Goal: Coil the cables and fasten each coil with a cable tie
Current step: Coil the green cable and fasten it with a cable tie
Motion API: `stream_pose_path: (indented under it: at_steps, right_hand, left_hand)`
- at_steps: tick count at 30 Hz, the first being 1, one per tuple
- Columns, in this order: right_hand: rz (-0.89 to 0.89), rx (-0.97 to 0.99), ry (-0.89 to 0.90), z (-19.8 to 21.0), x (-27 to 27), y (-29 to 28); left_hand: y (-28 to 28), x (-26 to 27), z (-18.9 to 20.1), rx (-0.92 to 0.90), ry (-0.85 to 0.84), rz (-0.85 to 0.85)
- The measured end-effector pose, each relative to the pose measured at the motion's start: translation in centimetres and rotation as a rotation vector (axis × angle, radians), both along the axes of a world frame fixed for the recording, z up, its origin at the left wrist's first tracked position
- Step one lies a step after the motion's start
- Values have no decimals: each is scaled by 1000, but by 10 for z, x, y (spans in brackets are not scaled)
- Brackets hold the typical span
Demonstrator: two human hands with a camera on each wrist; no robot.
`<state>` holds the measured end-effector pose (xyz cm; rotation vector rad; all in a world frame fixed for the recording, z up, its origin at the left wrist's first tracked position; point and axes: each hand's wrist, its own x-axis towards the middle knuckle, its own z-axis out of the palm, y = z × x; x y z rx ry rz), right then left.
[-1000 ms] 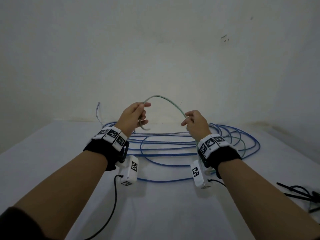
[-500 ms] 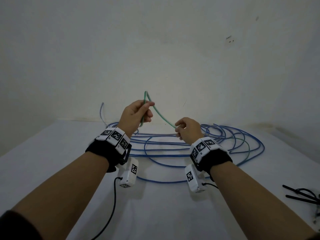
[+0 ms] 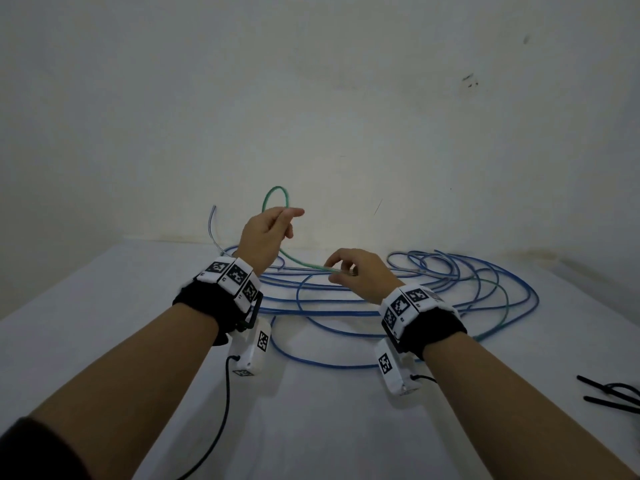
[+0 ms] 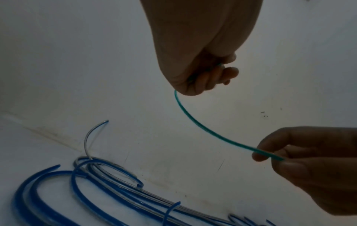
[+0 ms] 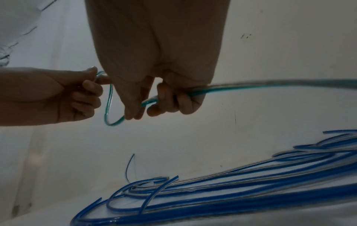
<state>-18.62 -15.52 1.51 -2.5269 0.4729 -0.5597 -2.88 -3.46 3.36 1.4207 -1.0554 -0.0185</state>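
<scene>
One small loop of the green cable (image 3: 276, 199) is now formed above the left hand (image 3: 265, 233), where a second ago the same stretch was spread as a wide arch between both hands; the first turn of a coil is judged to be made, with nearly all of the length yet to be gathered. The loop is pinched closed between the left thumb and fingers, which are curled round the cable. The right hand (image 3: 360, 273), now lower and nearer the table (image 3: 104, 323) than before, is closed on the cable further along, the strand being pinched at its fingertips and passed through the curled fingers. Between the hands the cable runs down and to the right in a sagging curve, its long axis roughly left to right. From the right hand it trails off right into the loose blue cables (image 3: 450, 292) lying spread on the table. Black cable ties (image 3: 613, 396) lie untouched at the right edge.
</scene>
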Motion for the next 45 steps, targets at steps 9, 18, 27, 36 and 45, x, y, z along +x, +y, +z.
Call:
stream_pose_path:
  at_steps: [9,18,27,36,45]
  right_hand:
    - [-11,-273,-144,6,0,-6]
    - [-186,-446,-194,8,-6,-9]
    - [-74,-96,-247,4,-7,-7]
    - [-197,-132,-493,-1,-7,-18]
    - [-173,-20,-420,-3,-1,-18]
  left_hand:
    - [-1,-6,-15,392,-104,-166]
    - [4,-20,-10,530,-30,-369]
    - [6,-22,2,311,270,-435]
    - [15,-22,7,503,328,-475]
    - [17,-23,8,379,515,-598]
